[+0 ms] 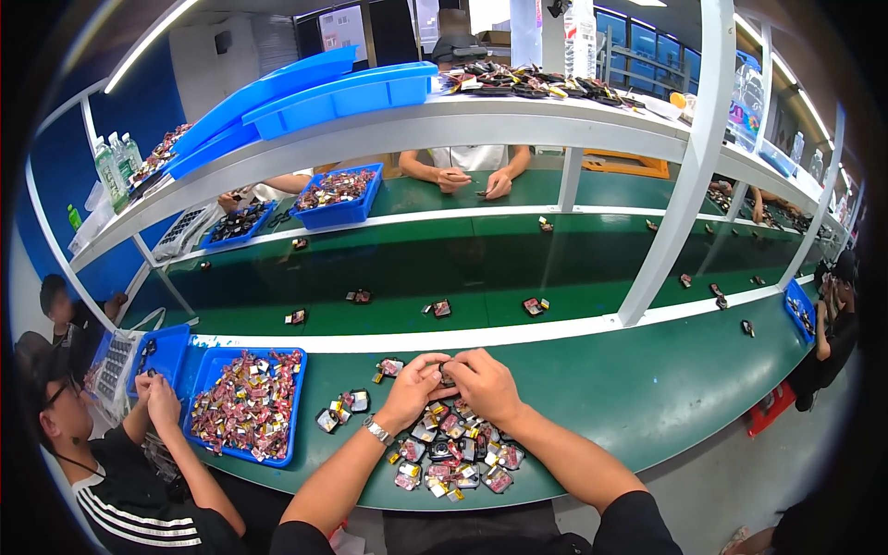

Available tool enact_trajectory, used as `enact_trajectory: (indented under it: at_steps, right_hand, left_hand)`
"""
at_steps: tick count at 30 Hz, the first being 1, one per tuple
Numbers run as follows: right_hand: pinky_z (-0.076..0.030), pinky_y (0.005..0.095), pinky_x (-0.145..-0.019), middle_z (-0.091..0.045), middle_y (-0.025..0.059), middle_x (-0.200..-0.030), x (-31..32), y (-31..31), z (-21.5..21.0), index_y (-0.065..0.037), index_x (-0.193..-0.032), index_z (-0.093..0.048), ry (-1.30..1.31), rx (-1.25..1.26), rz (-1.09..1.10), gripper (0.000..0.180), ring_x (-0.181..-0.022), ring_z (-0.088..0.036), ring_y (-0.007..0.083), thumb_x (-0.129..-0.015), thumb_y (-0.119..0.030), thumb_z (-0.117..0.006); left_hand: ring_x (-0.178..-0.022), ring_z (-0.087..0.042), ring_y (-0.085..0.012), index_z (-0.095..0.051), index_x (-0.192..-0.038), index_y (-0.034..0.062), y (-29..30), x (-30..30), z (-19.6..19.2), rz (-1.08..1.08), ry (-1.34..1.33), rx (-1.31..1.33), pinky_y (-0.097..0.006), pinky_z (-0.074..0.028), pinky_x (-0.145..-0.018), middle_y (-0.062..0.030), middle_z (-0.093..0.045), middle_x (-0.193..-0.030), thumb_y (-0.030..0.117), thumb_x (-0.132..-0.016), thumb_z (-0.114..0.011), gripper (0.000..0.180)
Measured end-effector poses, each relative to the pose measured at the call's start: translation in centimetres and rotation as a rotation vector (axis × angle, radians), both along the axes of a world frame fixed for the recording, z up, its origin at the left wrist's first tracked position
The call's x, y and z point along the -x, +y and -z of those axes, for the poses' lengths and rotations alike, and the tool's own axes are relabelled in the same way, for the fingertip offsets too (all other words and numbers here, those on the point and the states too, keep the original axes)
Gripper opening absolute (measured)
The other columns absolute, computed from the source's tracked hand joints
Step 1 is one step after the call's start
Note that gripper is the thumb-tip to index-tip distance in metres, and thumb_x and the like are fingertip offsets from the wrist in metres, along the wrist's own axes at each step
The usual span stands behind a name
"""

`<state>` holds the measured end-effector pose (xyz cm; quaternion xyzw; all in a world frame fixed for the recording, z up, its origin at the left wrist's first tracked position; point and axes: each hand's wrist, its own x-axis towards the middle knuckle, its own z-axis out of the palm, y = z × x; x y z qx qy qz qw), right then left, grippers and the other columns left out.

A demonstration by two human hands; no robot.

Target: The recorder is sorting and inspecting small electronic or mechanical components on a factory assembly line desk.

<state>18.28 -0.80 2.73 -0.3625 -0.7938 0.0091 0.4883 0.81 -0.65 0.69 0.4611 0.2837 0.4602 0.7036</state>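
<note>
Nearest: forearms (pixel 578 460) in black sleeves (pixel 638 527), metal band (pixel 377 429) on left wrist. Left grip (pixel 413 388) and right grip (pixel 487 385) both pinched nearly closed on one small dark module (pixel 448 373), partly hidden by fingers, at far edge of a heap of modules (pixel 453 451) on green worktop (pixel 666 388). To the left, blue tray (pixel 301 407) of similar parts. Labels: yellow-and-white patches on heap, print too small to read; green on bottles (pixel 109 176), red-and-white on clear bottle (pixel 580 42)
</note>
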Motion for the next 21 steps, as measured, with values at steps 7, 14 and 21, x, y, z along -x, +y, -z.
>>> enact_trajectory:
  at_steps: [7, 14, 21]
  right_hand:
    - [-0.053, 0.0325, -0.066, -0.061, 0.0050, -0.089, 0.06, -0.33, 0.18, -0.006, -0.091, -0.066, -0.094, -0.097, -0.028, 0.020, -0.081, -0.061, 0.0227, -0.072, -0.002, -0.068]
    - [-0.053, 0.0339, -0.069, -0.060, 0.0050, -0.092, 0.34, -0.23, 0.64, -0.006, -0.092, -0.066, -0.127, -0.028, 0.036, 0.020, -0.087, -0.059, 0.0234, -0.072, -0.005, -0.070]
    - [-0.052, 0.0346, -0.068, -0.059, 0.0049, -0.091, 0.22, -0.27, 0.42, -0.007, -0.089, -0.066, -0.069, 0.049, 0.021, 0.015, -0.085, -0.059, 0.0239, -0.074, -0.007, -0.071]
  left_hand:
    - [-0.110, -0.059, -0.0193, -0.044, -0.126, 0.0023, -0.11, 0.32, -0.04, -0.008, 0.008, 0.017, -0.037, -0.053, -0.095, -0.0103, -0.059, -0.118, 0.007, -0.099, -0.046, 0.028]
    - [-0.109, -0.060, -0.0189, -0.045, -0.125, 0.0012, 0.22, 0.20, 0.02, -0.001, 0.014, 0.024, -0.036, -0.053, -0.094, -0.0103, -0.060, -0.117, 0.005, -0.099, -0.045, 0.027]
    - [-0.107, -0.060, -0.0179, -0.046, -0.124, 0.0003, 0.16, 0.17, 0.17, -0.001, 0.032, 0.026, -0.035, -0.054, -0.093, -0.0095, -0.059, -0.114, 0.006, -0.099, -0.043, 0.025]
